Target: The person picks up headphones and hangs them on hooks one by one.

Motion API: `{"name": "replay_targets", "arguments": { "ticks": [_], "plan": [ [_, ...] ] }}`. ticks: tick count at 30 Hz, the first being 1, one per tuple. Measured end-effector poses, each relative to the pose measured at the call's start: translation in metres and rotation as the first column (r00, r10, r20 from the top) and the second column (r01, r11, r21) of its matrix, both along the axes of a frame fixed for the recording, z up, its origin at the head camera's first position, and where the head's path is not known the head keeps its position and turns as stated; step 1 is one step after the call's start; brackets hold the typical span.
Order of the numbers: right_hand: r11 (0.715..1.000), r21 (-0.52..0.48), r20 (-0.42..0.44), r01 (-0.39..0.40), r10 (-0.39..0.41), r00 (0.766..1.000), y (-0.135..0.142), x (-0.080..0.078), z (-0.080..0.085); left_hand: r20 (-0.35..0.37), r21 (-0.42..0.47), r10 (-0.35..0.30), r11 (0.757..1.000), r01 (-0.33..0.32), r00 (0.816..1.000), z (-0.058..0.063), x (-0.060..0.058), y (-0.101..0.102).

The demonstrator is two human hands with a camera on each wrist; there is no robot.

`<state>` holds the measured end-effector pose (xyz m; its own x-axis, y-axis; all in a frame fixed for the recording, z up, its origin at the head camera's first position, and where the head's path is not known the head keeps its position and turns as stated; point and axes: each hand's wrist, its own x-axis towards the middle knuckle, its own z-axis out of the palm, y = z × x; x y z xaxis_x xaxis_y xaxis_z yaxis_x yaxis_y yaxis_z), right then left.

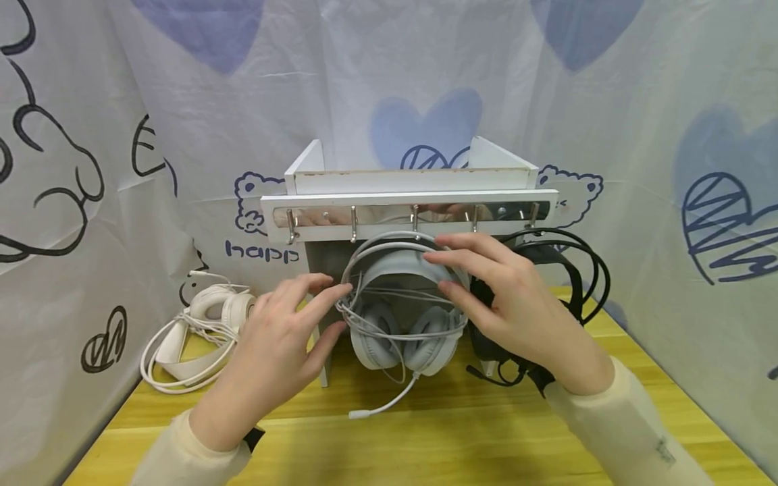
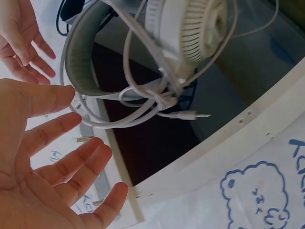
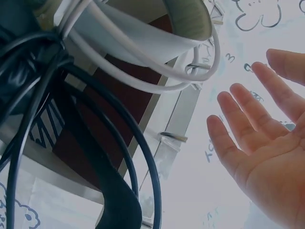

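I'm standing before what is looking like a makeshift, sheeted-off tabletop booth; whether a home or a studio is housing it, I'm not seeing. Creased sheets (image 1: 349, 47) printed with blue hearts (image 1: 425, 121) and doodled bears (image 1: 571, 192) are walling three sides, a wood-grain table (image 1: 395, 459) is spreading between them, and a white hook rack (image 1: 413, 181) is standing on top.

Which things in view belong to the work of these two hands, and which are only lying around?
Belong to the job, it seems:
pale headset, between left hand and right hand
white rack with hooks

Probably just there:
white headset on the wooden table, at left
black headset, at right
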<state>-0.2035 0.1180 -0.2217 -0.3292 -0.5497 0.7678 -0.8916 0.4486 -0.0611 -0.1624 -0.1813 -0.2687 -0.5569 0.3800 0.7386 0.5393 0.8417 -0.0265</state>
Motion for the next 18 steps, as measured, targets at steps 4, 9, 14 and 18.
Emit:
{"name": "replay_targets", "arguments": {
  "ticks": [4,9,14,18],
  "plan": [
    [1.000,0.007,-0.016,0.002,-0.002,1.000,0.002,-0.003,0.003,0.023,0.003,0.009,1.000,-0.009,1.000,-0.010,0.000,-0.004],
    [1.000,0.002,-0.032,0.006,-0.006,0.999,0.005,-0.006,0.007,0.032,0.003,0.020,1.000,-0.020,0.999,-0.023,0.000,-0.010],
    [1.000,0.007,-0.050,0.022,-0.021,0.999,0.009,-0.009,0.011,0.042,0.008,0.040,0.999,-0.041,0.998,-0.034,-0.001,-0.018],
    [0.999,0.017,-0.056,0.030,-0.029,0.998,0.011,-0.010,0.015,0.066,0.013,0.057,0.998,-0.058,0.996,-0.041,-0.001,-0.024]
  ]
}}
